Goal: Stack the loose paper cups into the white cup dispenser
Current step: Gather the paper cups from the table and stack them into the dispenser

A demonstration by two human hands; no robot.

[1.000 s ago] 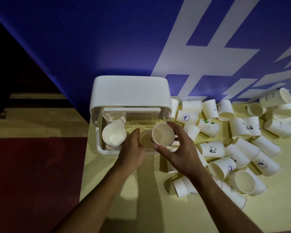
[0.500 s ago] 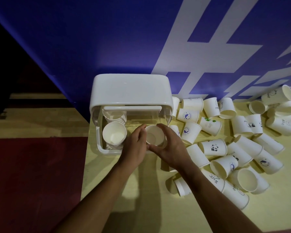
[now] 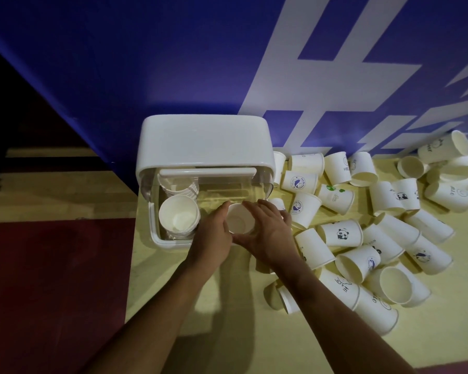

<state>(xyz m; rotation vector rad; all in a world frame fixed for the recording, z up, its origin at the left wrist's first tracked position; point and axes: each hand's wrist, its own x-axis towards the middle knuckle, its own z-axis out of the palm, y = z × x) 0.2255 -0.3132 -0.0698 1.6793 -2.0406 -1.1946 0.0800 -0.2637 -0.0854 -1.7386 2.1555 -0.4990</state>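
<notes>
Event venue: blue lettered backdrop [image 3: 119, 76]

Only two arms of the person are in view, both bare from the lower edge up to the fingertips. The left forearm [image 3: 160, 306] is slim and smooth, as is the left hand [image 3: 214, 236]. The right forearm [image 3: 335, 306] looks alike. The back of the right hand [image 3: 268, 236] has faintly marked knuckles in the dim light.

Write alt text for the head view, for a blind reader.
The left hand and right hand hold an upright paper cup inside the white cup dispenser, right of a cup stack. Loose cups lie scattered on the yellow table.
</notes>
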